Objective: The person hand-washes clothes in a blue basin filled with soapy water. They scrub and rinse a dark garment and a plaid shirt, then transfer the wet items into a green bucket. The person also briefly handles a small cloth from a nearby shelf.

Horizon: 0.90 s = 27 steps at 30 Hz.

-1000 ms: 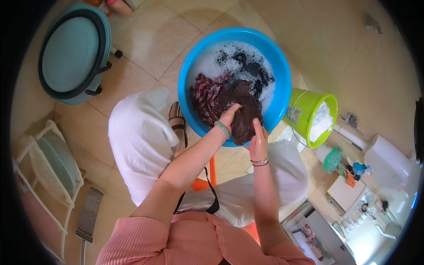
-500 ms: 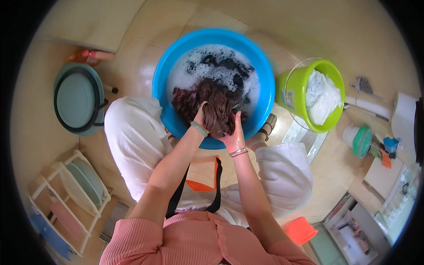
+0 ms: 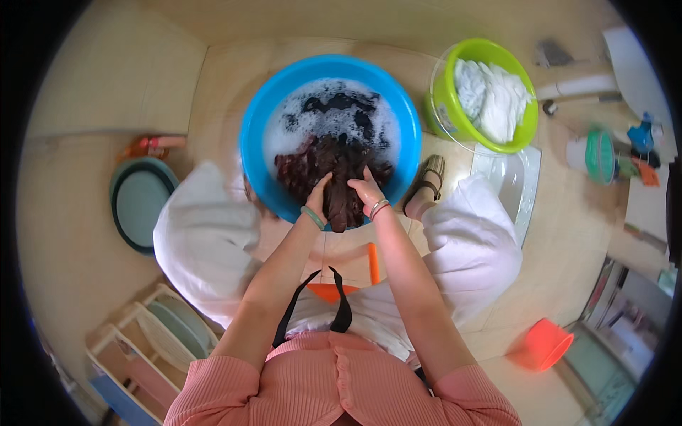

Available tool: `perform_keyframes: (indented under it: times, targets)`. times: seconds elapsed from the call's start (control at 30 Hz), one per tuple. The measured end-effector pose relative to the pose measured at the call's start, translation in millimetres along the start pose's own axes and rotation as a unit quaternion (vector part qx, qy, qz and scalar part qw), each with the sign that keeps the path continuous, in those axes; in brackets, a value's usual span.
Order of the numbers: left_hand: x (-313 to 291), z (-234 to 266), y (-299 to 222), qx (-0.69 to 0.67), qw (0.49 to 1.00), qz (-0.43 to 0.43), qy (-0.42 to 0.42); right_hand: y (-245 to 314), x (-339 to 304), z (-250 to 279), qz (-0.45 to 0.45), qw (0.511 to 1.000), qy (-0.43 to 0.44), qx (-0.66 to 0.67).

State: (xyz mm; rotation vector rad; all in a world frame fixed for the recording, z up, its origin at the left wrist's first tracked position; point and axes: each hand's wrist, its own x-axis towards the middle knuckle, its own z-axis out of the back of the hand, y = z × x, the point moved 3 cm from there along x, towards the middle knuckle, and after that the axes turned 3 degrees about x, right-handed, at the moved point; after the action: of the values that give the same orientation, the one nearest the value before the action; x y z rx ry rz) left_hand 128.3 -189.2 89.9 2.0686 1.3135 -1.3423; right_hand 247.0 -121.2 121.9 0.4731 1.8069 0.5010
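A wide blue basin (image 3: pixel 250 113) stands on the floor between my knees, with foamy, dark water (image 3: pixel 284 124) in it. Wet dark brown cloth (image 3: pixel 339 202) lies along its near side, part of it in the water and one end draped over the near rim. My left hand (image 3: pixel 317 199) grips the cloth from the left, thumb on top; a pale green bangle is on that wrist. From the right, my right hand (image 3: pixel 367 192) holds the same cloth, its lower fingers hidden under the folds. Reddish-brown fabric (image 3: pixel 293 165) sits left of it, and black fabric (image 3: pixel 341 104) floats farther back.
A lime-green bucket (image 3: pixel 449 99) holding white cloth (image 3: pixel 501 106) stands to the right, beside a white squat toilet (image 3: pixel 522 188). Stacked grey-green basins (image 3: pixel 142 202) are at the left, above a cream rack (image 3: pixel 106 348). An orange-red bucket (image 3: pixel 547 346) lies at lower right.
The view has shifted, so surrounding things appear displaced. The brown cloth, bunched between my hands before, now stretches out longer toward the near rim. Both hands have kept hold of it.
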Motion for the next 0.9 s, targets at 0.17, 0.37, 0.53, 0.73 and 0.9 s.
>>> perform_keyframes:
  times: [0.17,0.37,0.53,0.73,0.9]
  targets:
    - [-29.5,-12.6,-5.0,-0.117,0.979,-0.011,0.167,-29.0,11.0,10.0,0.102,0.993,0.018,-0.049]
    - [-11.1,-9.4,3.1,-0.200,0.969,-0.007,0.146,1.2,-56.0,-25.7,0.248,0.805,0.013,-0.539]
    - [-36.4,-27.0,-10.8,-0.238,0.964,-0.043,0.115,39.0,-85.5,-70.6,0.238,0.726,0.096,-0.639]
    - [-42.9,-49.8,-50.0,-0.273,0.954,0.004,0.123,73.0,-64.0,-33.9,0.124,0.979,0.083,-0.139]
    - [-46.9,-83.0,-36.2,-0.448,0.851,0.101,0.256,59.9,-32.6,-51.1,0.068,0.973,0.138,0.173]
